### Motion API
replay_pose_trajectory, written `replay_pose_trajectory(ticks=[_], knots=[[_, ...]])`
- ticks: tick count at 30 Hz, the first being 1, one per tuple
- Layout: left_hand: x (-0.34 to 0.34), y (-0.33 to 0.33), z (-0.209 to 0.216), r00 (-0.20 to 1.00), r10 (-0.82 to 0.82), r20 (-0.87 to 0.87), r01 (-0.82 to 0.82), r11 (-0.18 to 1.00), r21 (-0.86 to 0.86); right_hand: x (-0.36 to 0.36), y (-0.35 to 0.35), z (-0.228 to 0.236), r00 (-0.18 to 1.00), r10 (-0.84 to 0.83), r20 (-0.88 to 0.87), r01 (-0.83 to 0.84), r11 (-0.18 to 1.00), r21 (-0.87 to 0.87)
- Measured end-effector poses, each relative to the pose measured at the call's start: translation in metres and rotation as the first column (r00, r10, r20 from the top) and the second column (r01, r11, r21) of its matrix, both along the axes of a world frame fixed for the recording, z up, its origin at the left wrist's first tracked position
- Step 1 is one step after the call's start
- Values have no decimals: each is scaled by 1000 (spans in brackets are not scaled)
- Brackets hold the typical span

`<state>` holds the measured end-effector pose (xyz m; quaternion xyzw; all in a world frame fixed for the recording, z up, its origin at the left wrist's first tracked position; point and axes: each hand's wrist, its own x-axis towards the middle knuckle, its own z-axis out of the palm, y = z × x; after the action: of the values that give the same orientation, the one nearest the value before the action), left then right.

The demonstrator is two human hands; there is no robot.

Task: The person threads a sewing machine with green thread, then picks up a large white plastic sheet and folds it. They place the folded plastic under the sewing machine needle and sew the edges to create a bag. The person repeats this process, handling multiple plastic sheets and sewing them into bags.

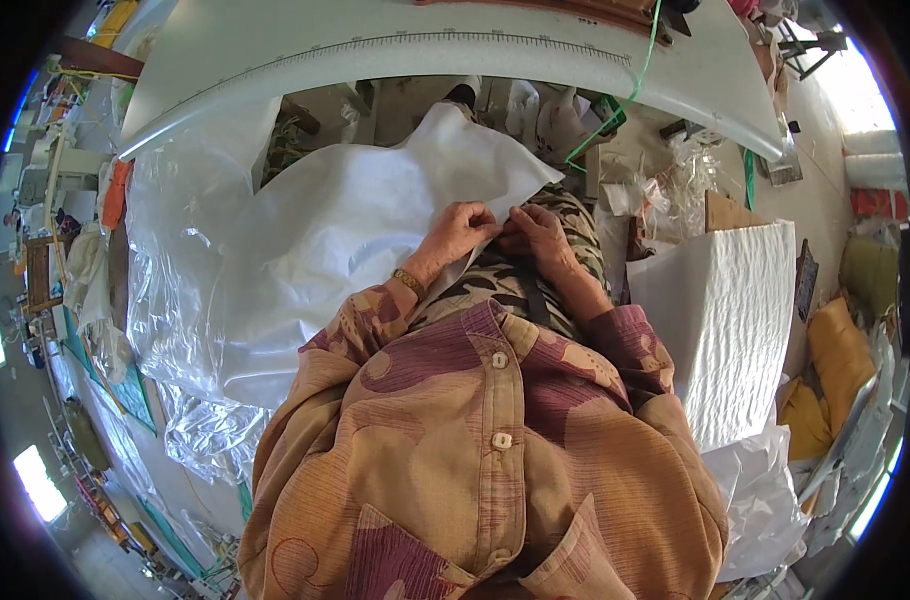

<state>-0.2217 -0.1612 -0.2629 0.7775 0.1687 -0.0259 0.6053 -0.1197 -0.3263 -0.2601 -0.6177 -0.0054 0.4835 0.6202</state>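
Observation:
A large white sheet [345,210], smooth and slightly shiny, lies draped over my lap and spreads to the left. My left hand [460,232] is closed, its fingertips pinching the sheet's edge. Right beside it, my right hand [537,238] is also closed, its bent fingers at the same edge over my camouflage trousers [480,280]. The two hands' fingertips almost meet. Whatever lies between them is hidden. One corner of the sheet points off to the right, beyond my hands.
Ahead stands a white table [275,50] with a ruler scale along its front edge. A green strap [635,95] hangs over that edge. Clear plastic film [180,270] drapes at the left. On the right is a white ribbed foam stack [740,320], with yellow cushions [840,350] beyond.

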Motion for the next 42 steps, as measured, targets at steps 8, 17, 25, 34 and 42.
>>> replay_pose_trajectory(ticks=[8,17,25,34,42], knots=[[0,-1,5,994,-30,-106,8,981,-196,0,-7,-12,998,-4,-71,13,991,133],[1,1,-14,982,-52,-182,-4,955,-295,-2,-8,-18,995,-33,-98,52,979,198],[-2,2,-7,967,-23,-255,-118,843,-525,0,-11,-14,992,28,-123,-2,978,210],[-2,2,-18,971,-27,-237,-103,848,-520,0,-9,-14,996,64,-57,-53,983,177],[-1,1,3,981,-22,-191,-62,904,-423,0,-6,-17,996,79,-38,-69,974,216]])
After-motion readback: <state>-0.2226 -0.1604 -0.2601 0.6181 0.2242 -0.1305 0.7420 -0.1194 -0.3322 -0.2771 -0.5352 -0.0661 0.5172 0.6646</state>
